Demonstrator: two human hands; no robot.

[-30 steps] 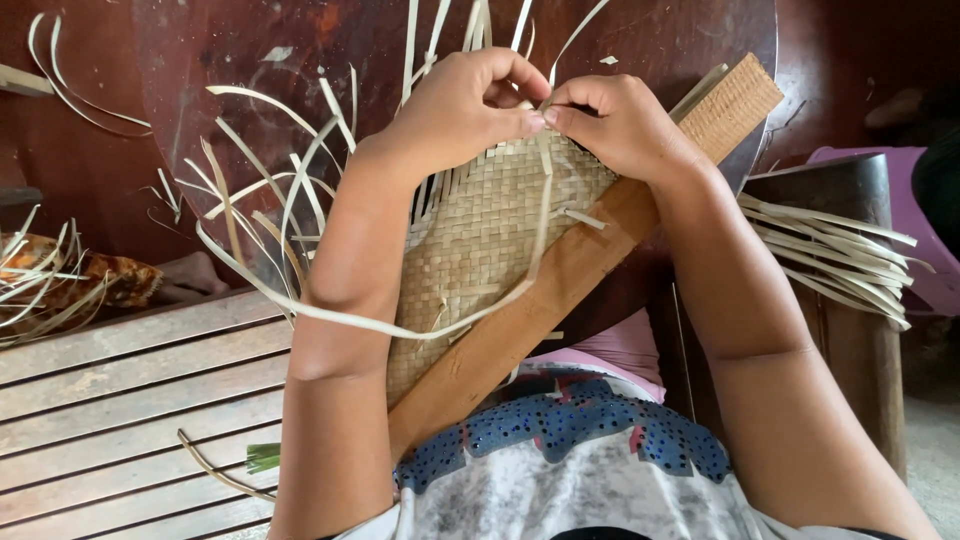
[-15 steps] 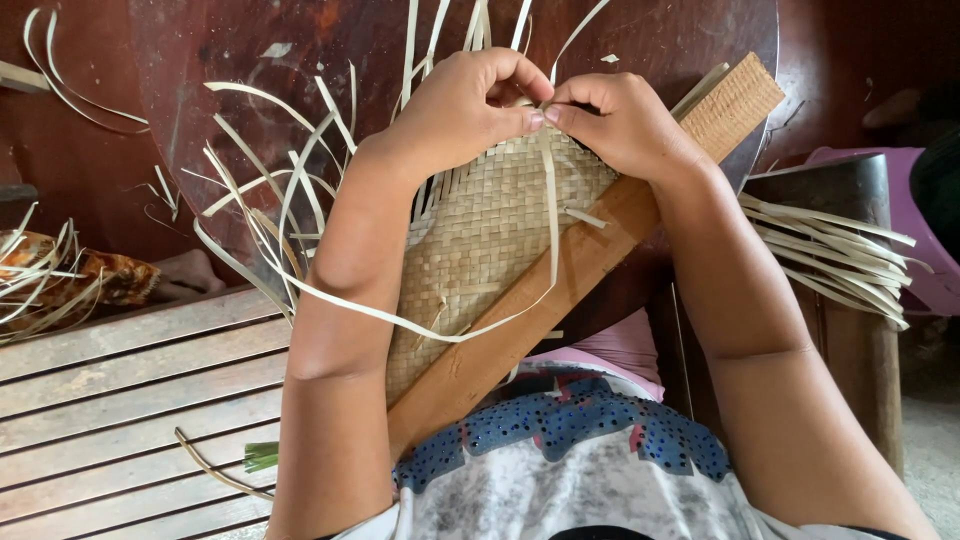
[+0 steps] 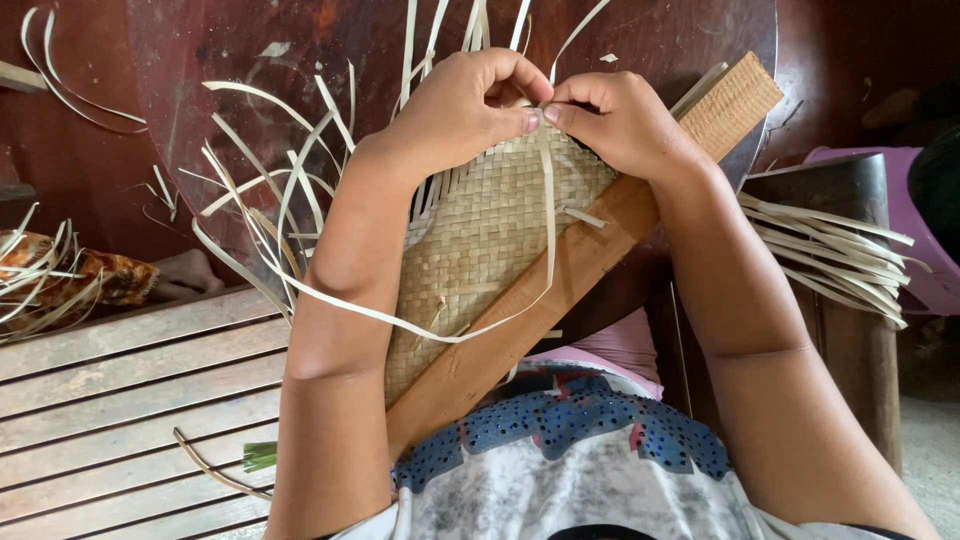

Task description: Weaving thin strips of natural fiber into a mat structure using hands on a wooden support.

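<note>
A home craft corner, seen from where I sit: a slatted wooden bench (image 3: 110,400) beside me, a dark round wooden tabletop (image 3: 250,60) in front, loose pale leaf strips (image 3: 830,250) piled on a stool and strewn about, a half-woven mat (image 3: 490,230) on a wooden board (image 3: 600,250) across my lap.

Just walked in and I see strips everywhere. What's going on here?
A person is weaving a flat mat from pale strips, with a wooden board lying slantwise beside it across the lap. The left hand and right hand meet at the mat's top edge, pinching one long strip that loops down and away to the left. Loose strip ends fan out around the woven part.
</note>
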